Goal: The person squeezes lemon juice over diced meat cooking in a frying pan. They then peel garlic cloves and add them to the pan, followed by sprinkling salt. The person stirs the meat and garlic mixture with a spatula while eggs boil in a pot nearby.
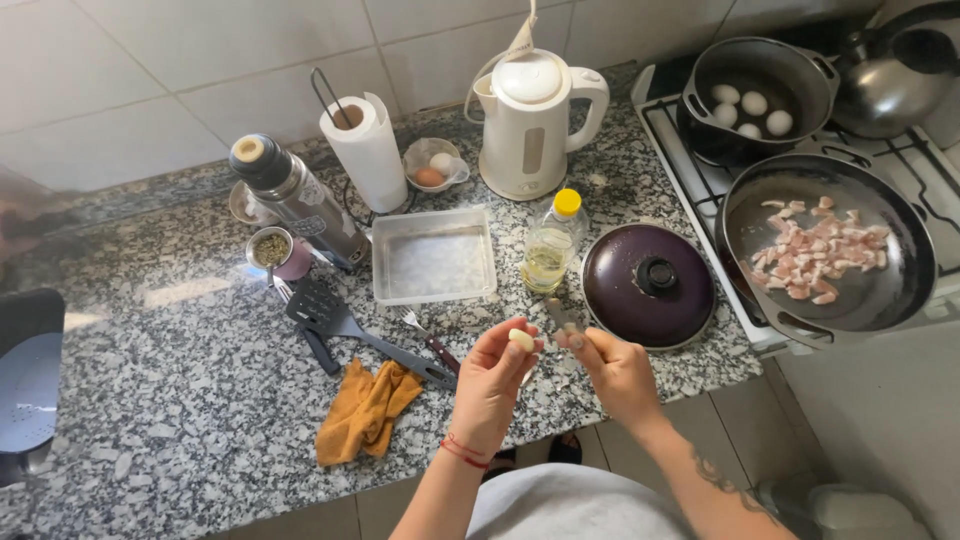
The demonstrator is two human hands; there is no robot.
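The granite counter (pixel 180 390) spreads under and to the left of both hands, and the stove (pixel 690 170) stands off to the right of the fingers. On it, up and to the right of the right hand's fingers, a dark frying pan (pixel 880 290) holds pale pink meat pieces (pixel 815 250), and beyond that a black pot (pixel 790 70) holds white eggs (pixel 752 110). A white electric kettle (pixel 530 125) stands well above the fingers, with a paper towel roll (pixel 368 150) to its left. Just above and right of the fingertips lies a dark purple lid (pixel 625 290). A clear rectangular dish (pixel 432 256) sits above the left fingers, and an oil bottle with a yellow cap (pixel 552 245) stands nearly straight above them. An orange cloth (pixel 365 410) lies left of the left wrist, with a black spatula (pixel 335 320) and a fork (pixel 430 340) between it and the dish.

The left hand (pixel 490 385) is raised over the counter edge, its fingertips pinched on a small pale garlic clove (pixel 521 340), which sits at the very tips of thumb and forefinger. The right hand (pixel 620 375) is closed around a small knife (pixel 562 318), whose blade pokes up just beside the clove, to its right.
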